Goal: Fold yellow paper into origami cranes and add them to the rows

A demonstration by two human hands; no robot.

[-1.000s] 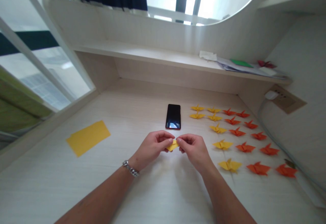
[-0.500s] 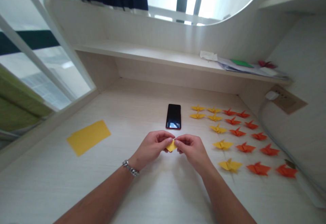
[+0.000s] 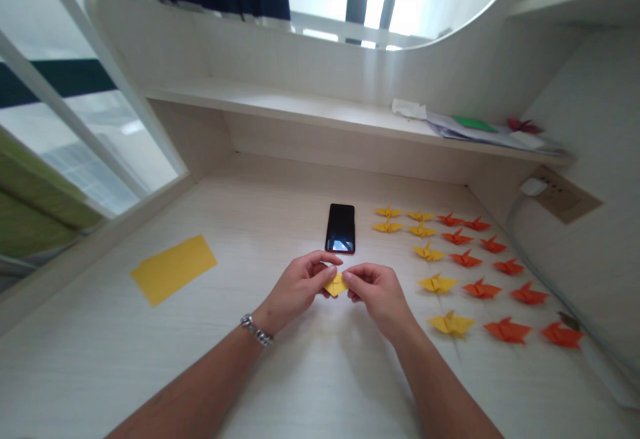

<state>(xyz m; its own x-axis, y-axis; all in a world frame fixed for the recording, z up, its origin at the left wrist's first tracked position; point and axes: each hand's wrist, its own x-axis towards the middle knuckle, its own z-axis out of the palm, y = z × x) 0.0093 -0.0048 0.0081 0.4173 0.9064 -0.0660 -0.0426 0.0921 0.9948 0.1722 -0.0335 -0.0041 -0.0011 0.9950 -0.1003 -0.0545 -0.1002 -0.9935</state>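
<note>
Between my two hands is a small folded piece of yellow paper, partly covered by fingers. My left hand pinches its left side, with the index finger raised and stretched above the paper. My right hand grips the right edge between thumb and fingers. Just beyond my hands a black phone lies flat. To the right stand rows of folded cranes, several yellow cranes and several orange cranes. Flat yellow paper sheets lie at the left.
A pale desk carries everything, with a shelf across its back. Papers and a crumpled tissue rest on that shelf. At the right wall a white plug sits in a socket plate, its cable running down along the edge.
My left index finger has lifted off the folded paper, and my left thumb has shifted up slightly, so more of the paper shows. My right hand is almost still.
</note>
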